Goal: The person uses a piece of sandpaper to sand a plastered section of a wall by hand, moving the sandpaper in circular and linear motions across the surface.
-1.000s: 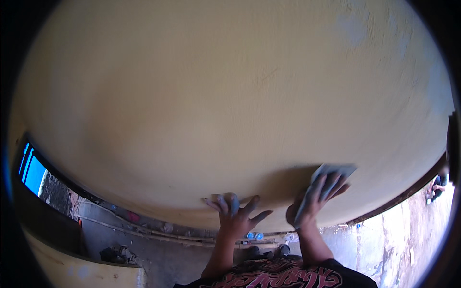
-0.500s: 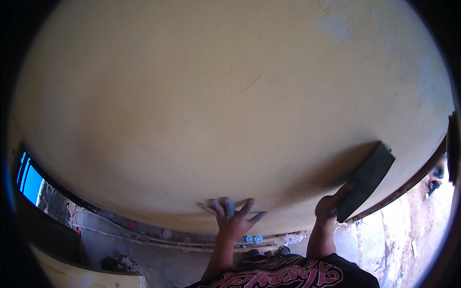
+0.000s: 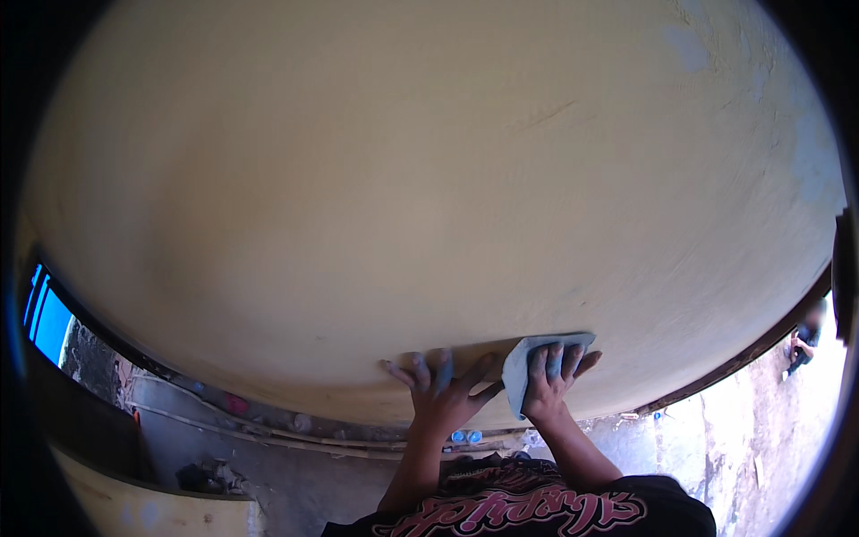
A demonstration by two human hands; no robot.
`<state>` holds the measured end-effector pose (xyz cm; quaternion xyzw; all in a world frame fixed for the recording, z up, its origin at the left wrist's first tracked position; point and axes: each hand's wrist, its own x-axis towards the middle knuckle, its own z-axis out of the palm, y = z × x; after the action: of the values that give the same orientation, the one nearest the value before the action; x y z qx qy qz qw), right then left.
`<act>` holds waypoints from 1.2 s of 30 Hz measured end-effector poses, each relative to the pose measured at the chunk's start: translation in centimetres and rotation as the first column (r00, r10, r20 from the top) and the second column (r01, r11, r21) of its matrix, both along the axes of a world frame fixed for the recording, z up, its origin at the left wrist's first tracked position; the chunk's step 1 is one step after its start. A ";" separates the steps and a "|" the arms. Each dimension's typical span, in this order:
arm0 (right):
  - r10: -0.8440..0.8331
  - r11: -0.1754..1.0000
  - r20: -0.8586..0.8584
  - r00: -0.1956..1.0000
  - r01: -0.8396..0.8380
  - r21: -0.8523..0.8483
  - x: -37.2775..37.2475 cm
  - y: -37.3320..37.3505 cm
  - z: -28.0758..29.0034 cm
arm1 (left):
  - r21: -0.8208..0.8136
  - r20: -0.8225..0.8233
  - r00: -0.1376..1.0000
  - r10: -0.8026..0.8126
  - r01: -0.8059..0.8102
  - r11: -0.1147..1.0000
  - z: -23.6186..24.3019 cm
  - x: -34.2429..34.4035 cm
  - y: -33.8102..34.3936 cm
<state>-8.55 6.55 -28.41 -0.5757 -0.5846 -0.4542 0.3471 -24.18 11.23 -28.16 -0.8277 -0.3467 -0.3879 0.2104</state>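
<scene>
**Right hand has grey-blue sheet on the wall, left hand splayed beside it**

Nearest: black shirt with pink lettering [image 3: 537, 506], in front of the lower edge of the broad beige plastered wall [image 3: 403, 197]. Wall = reference for everything below.

Right hand [image 3: 550, 385]: at the wall's lower part, right of its middle. Holds the thin, pale grey-blue sheet [image 3: 515, 376] under the fingers; sheet sits between hand and wall, its left side curling down past the palm. Fingers slightly apart, laid over the sheet; thumb hidden, can't tell its position.

Left hand [image 3: 437, 391]: low on the wall, just left of the sheet. Fingers spread well apart, bluish dust on some, tips at the wall surface. Thumb tip right by the sheet's left edge; can't tell if they touch.

Wall itself: pale blue-grey patch [image 3: 685, 46] upper right, short scratch right of centre.

Below the wall's lower edge: two small blue-and-white round items [image 3: 466, 437], long tan poles [image 3: 313, 443] running along its foot.

Off the wall's lower left: dark crumpled heap [image 3: 215, 476] behind a low beige ledge [image 3: 170, 515].

Past the wall's left end: bright blue panel [image 3: 49, 324].

Farthest, beyond its right end: another person [image 3: 803, 345] in dark clothes, small and blurred.
</scene>
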 end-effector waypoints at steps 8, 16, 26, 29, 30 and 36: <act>-0.028 0.990 -0.283 0.959 0.065 0.124 0.1 0.5 4.3 | 0.078 0.029 0.997 0.074 -0.076 0.994 -0.5 -6.0 2.5; 0.028 1.000 -0.206 0.978 -0.030 -0.005 -5.5 1.6 1.0 | -0.311 0.361 0.929 0.085 0.034 0.950 1.4 -9.8 1.1; 0.066 0.985 -0.163 0.984 -0.091 -0.149 -8.8 1.4 -5.8 | -0.009 -0.056 0.996 0.071 -0.072 0.997 0.4 -13.5 4.5; 0.072 0.994 -0.237 0.969 -0.088 -0.057 -8.8 2.2 -0.6 | -0.007 -0.066 0.994 0.091 -0.091 0.996 0.5 -15.2 5.5; 0.111 0.993 -0.268 0.957 -0.118 -0.011 -9.0 2.4 -0.3 | 0.004 0.000 0.996 0.086 -0.086 0.996 0.2 -15.6 6.0; 0.067 0.984 -0.260 0.963 -0.107 -0.145 -9.3 1.8 -11.1 | 0.035 0.022 0.998 0.059 -0.060 0.998 0.2 -15.5 6.7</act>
<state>-17.81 8.31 -39.51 -0.6285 -0.5941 -0.3134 0.3922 -39.70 17.90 -27.96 -0.8090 -0.3664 -0.3964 0.2327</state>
